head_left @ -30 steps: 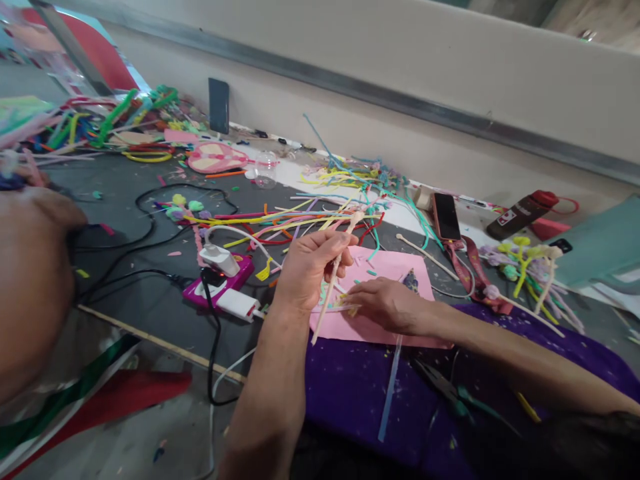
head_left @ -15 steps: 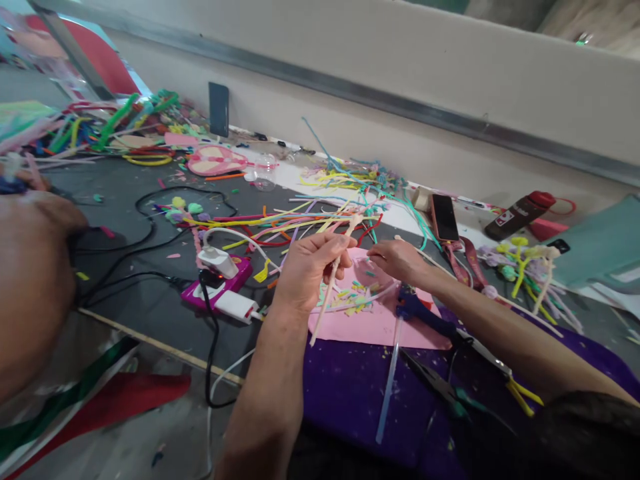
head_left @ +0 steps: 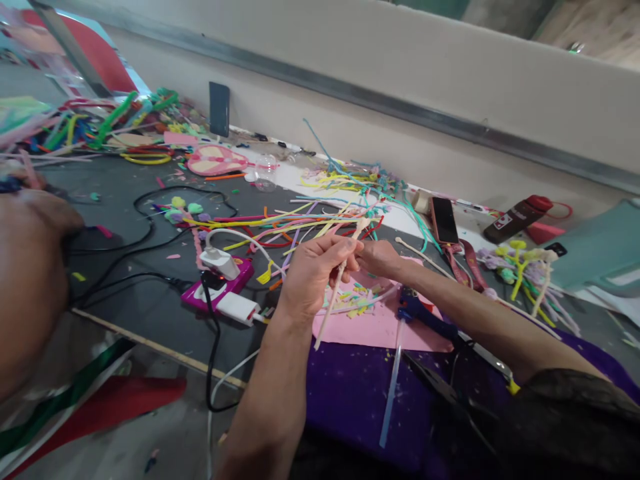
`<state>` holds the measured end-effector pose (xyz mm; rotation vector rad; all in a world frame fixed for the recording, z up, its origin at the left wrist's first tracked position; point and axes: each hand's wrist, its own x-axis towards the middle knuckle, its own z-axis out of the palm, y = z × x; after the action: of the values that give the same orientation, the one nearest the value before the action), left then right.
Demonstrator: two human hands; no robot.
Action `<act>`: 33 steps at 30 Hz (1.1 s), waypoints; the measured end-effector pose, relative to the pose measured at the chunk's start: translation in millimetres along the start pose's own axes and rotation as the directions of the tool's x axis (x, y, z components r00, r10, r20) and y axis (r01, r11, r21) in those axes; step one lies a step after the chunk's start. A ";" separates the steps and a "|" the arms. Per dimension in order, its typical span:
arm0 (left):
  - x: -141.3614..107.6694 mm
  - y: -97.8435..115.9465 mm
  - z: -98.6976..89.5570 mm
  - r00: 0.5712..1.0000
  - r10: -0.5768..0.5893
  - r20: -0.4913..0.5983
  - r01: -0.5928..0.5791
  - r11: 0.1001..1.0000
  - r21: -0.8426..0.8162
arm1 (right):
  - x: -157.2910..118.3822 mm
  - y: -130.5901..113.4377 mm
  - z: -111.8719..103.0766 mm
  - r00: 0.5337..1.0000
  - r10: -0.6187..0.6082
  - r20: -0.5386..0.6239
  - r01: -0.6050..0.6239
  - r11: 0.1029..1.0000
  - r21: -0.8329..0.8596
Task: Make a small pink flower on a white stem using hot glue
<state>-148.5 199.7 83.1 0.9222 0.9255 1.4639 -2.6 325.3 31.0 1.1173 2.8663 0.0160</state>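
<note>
My left hand (head_left: pixel 317 270) pinches a cream pipe cleaner (head_left: pixel 327 317), which slants from a thicker upper end down past my palm. Against its fingertips sits my right hand (head_left: pixel 381 259), fingers curled closed; what they grip is hidden. Below both hands lies a pink sheet (head_left: pixel 385 337) strewn with small pastel snippets (head_left: pixel 363 300). A blue glue gun (head_left: pixel 425 319) rests across the sheet's right side, a clear glue stick (head_left: pixel 391 393) sticking out of it toward me. Dark-jawed pliers (head_left: pixel 430 377) lie nearby, partly in shadow.
A purple power strip (head_left: pixel 245 270) with white plugs and cables stands left of my forearm. Colourful pipe cleaners (head_left: pixel 280 223) spread behind my hands. A phone (head_left: pixel 444 220) and a dark bottle (head_left: pixel 517 219) are at right. Another person's hand (head_left: pixel 40 220) is at far left.
My right hand has moved left to meet my left hand, closing the gap between them. The pipe cleaner has shifted slightly right with my left hand.
</note>
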 end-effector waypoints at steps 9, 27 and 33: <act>0.9 -5.6 3.2 0.999 -0.029 0.030 0.029 1.000 -0.011 | -24.1 -9.0 -26.5 0.995 0.052 -0.090 -0.022 0.952 0.305; 2.9 -28.1 31.7 0.966 -0.226 0.125 0.222 0.974 0.045 | -110.4 -17.4 -49.3 0.937 0.281 -0.210 0.160 0.190 0.969; 2.2 -30.8 34.5 0.960 -0.243 0.137 0.229 0.967 0.112 | -113.0 -16.7 -49.8 0.911 0.286 -0.296 0.153 0.432 0.889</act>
<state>-105.1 205.9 68.3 0.9433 0.9646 1.1400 65.9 237.3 86.5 1.4616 3.1499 -1.7206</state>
